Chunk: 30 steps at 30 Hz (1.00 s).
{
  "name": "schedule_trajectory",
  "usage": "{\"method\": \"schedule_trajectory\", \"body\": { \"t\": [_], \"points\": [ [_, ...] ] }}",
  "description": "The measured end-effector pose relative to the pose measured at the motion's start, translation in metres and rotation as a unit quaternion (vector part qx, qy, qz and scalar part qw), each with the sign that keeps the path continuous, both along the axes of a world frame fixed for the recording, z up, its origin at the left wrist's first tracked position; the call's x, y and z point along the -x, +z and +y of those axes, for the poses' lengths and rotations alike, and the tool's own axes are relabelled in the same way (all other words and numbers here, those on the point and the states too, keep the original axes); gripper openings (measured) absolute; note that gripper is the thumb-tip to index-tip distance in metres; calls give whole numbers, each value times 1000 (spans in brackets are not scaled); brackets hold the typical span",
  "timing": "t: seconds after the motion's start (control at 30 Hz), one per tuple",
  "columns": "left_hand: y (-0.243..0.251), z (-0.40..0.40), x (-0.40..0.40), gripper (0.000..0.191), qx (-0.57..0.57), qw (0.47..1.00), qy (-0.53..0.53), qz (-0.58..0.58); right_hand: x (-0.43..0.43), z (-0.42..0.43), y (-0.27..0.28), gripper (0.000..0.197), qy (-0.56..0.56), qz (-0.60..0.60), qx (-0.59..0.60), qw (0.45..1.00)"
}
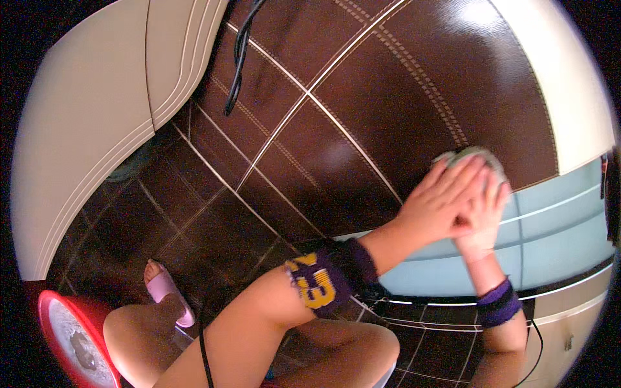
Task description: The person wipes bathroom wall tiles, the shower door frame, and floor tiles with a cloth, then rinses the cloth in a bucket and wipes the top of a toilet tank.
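Observation:
Both my hands press together on a pale greenish cloth or sponge (478, 157) against the brown tiled wall (349, 102), close to a pale blue panel (538, 218). My left hand (441, 199) reaches in from the lower left, its wrist in a dark purple band with yellow figures. Beside and partly overlapping it is my right hand (485, 208), with a purple and black band on its wrist. The fingers are slightly blurred and partly cover the cloth or sponge, whose exact kind I cannot tell.
A red bucket (46, 303) with foamy water stands at the lower left, near a foot in a pink slipper (162, 286). A cream, curved fixture (97, 111) fills the upper left. A black cable (237, 72) hangs at the top. Dark tiles (179, 208) cover the floor.

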<state>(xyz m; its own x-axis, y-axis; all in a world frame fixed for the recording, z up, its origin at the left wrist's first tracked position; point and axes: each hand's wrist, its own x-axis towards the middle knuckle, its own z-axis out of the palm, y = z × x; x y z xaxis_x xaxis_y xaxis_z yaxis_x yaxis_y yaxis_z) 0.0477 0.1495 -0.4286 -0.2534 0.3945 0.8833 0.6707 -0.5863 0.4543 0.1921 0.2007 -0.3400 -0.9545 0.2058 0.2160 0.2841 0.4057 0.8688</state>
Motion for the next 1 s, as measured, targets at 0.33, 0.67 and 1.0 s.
{"method": "schedule_trajectory", "body": {
  "t": [0.33, 0.67, 1.0],
  "points": [
    [-338, -55, 10, 95, 466, 885, -8, 9, 34, -8, -362, 62, -84, -284, 243, 924],
    [-504, -47, 110, 79, 414, 898, 11, -146, 198, -9, -484, 49, 141, -365, -920, -6],
    [-554, -39, 363, 67, 293, 897, 65, -324, 470, -25, -572, 53, 65, -353, -922, 147]
  ]
}}
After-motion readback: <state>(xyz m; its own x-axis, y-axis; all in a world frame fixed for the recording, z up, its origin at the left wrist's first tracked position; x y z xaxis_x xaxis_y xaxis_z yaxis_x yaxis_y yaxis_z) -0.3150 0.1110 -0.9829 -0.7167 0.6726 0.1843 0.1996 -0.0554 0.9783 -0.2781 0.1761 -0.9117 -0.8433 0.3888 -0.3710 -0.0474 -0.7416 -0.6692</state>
